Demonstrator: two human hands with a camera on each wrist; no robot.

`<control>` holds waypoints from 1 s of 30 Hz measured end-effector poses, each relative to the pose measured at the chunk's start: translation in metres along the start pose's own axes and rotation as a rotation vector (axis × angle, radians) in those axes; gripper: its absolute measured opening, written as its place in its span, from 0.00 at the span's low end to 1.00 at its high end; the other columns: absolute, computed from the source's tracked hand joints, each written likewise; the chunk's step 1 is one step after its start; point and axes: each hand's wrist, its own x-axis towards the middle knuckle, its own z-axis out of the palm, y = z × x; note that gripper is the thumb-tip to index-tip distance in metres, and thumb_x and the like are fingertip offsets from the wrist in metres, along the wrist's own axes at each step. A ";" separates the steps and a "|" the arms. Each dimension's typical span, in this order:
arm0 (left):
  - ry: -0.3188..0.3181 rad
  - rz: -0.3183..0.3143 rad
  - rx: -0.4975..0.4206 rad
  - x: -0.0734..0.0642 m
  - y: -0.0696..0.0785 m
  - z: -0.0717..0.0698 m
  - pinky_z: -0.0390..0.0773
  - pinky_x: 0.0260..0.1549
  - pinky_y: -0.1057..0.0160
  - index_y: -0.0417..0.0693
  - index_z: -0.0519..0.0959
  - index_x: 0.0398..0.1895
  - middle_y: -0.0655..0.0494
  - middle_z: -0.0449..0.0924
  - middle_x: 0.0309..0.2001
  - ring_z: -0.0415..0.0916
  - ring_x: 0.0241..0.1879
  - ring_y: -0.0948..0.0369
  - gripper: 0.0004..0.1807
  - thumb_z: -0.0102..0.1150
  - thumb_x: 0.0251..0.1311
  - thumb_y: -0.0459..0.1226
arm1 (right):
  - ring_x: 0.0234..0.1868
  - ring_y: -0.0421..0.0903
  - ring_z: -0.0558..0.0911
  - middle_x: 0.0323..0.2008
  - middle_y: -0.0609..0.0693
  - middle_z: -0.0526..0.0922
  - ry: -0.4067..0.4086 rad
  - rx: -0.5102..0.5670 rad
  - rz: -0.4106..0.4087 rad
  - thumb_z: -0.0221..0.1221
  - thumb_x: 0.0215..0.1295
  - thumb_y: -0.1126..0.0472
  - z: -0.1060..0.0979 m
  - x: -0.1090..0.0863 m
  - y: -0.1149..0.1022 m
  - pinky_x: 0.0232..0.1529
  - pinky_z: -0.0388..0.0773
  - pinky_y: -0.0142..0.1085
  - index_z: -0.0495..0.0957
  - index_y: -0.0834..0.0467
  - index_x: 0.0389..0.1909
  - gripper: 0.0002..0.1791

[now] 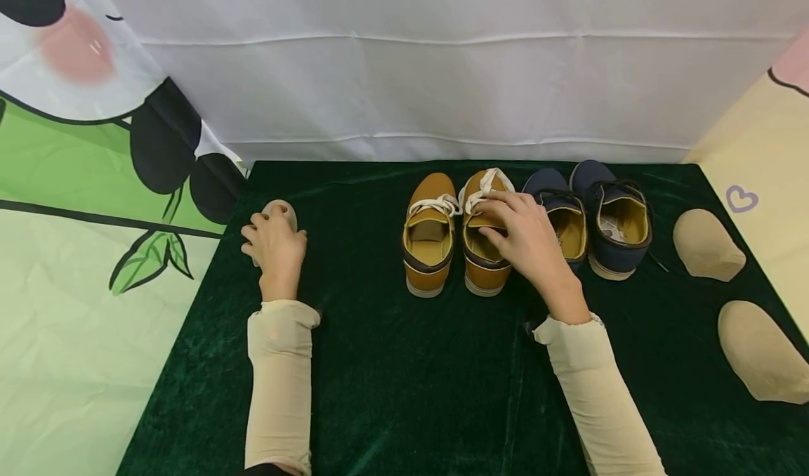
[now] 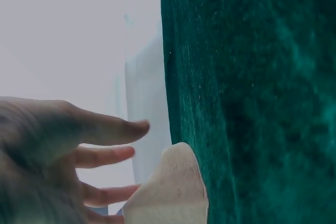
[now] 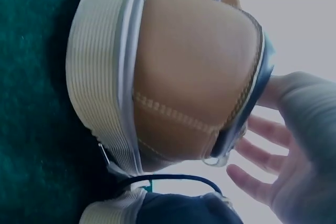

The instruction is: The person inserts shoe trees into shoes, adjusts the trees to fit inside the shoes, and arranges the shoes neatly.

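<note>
At the left of the cloth, my left hand (image 1: 277, 248) lies over a beige, rounded shoe insert (image 1: 291, 217), part of which it hides. The left wrist view shows the thumb apart from the insert (image 2: 170, 192) and the fingers fairly straight at its side. My right hand (image 1: 527, 241) is over the right shoe (image 1: 485, 279) of a tan pair with white laces. Its fingers reach toward the laces and tongue, the thumb over the opening. In the right wrist view, the fingers extend loosely behind the tan shoe's heel (image 3: 194, 66). Beside it stands the left tan shoe (image 1: 425, 279).
Right of the tan pair stand two navy shoes (image 1: 622, 257) with dark laces, one partly behind my right hand. Two more beige inserts (image 1: 706, 244) lie near the right edge. Everything sits on a dark green velvet cloth (image 1: 411, 378), with a white curtain (image 1: 411, 90) behind.
</note>
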 end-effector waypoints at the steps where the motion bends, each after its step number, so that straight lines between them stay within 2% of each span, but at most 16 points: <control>1: -0.022 -0.008 0.013 0.000 -0.001 0.000 0.52 0.68 0.23 0.43 0.61 0.78 0.25 0.52 0.76 0.47 0.74 0.27 0.35 0.60 0.72 0.40 | 0.68 0.62 0.73 0.69 0.56 0.78 0.000 0.003 0.006 0.72 0.65 0.60 -0.001 -0.001 0.001 0.64 0.70 0.65 0.84 0.53 0.58 0.21; 6: -0.097 -0.034 0.039 -0.001 -0.006 -0.001 0.51 0.68 0.20 0.38 0.54 0.80 0.21 0.45 0.78 0.44 0.75 0.24 0.39 0.59 0.72 0.40 | 0.67 0.63 0.74 0.70 0.56 0.77 -0.047 0.005 0.027 0.71 0.66 0.62 -0.004 -0.001 0.008 0.64 0.70 0.65 0.84 0.54 0.57 0.19; 10: -0.106 -0.030 0.053 -0.001 -0.009 -0.002 0.53 0.67 0.20 0.36 0.56 0.79 0.21 0.46 0.77 0.45 0.74 0.23 0.37 0.56 0.71 0.36 | 0.69 0.64 0.73 0.71 0.57 0.75 -0.103 0.022 0.044 0.68 0.67 0.64 -0.009 -0.001 0.010 0.68 0.67 0.66 0.83 0.54 0.60 0.20; 15: -0.082 -0.001 0.070 0.000 -0.013 -0.002 0.58 0.65 0.22 0.37 0.61 0.76 0.22 0.53 0.73 0.51 0.70 0.24 0.34 0.57 0.67 0.32 | 0.73 0.65 0.69 0.73 0.60 0.73 -0.177 0.053 0.054 0.63 0.69 0.69 -0.016 -0.002 0.014 0.75 0.60 0.66 0.81 0.54 0.62 0.22; 20: -0.028 0.014 0.051 0.001 -0.018 -0.003 0.61 0.64 0.23 0.41 0.66 0.76 0.25 0.60 0.72 0.57 0.69 0.27 0.34 0.60 0.66 0.29 | 0.73 0.63 0.69 0.72 0.58 0.73 -0.213 0.099 0.068 0.60 0.70 0.70 -0.018 -0.002 0.017 0.75 0.64 0.62 0.81 0.53 0.64 0.23; 25: 0.022 0.035 0.041 0.002 -0.022 -0.005 0.63 0.63 0.24 0.38 0.70 0.72 0.26 0.67 0.68 0.63 0.65 0.28 0.30 0.59 0.65 0.30 | 0.71 0.61 0.71 0.70 0.56 0.75 -0.224 0.116 0.081 0.60 0.72 0.69 -0.019 -0.001 0.018 0.69 0.70 0.60 0.80 0.53 0.64 0.22; 30: 0.056 0.061 0.033 0.001 -0.020 -0.005 0.65 0.62 0.25 0.36 0.73 0.68 0.26 0.71 0.64 0.66 0.63 0.29 0.27 0.59 0.65 0.31 | 0.73 0.61 0.71 0.70 0.56 0.76 -0.223 0.111 0.083 0.59 0.73 0.68 -0.020 0.000 0.017 0.71 0.69 0.60 0.80 0.53 0.65 0.21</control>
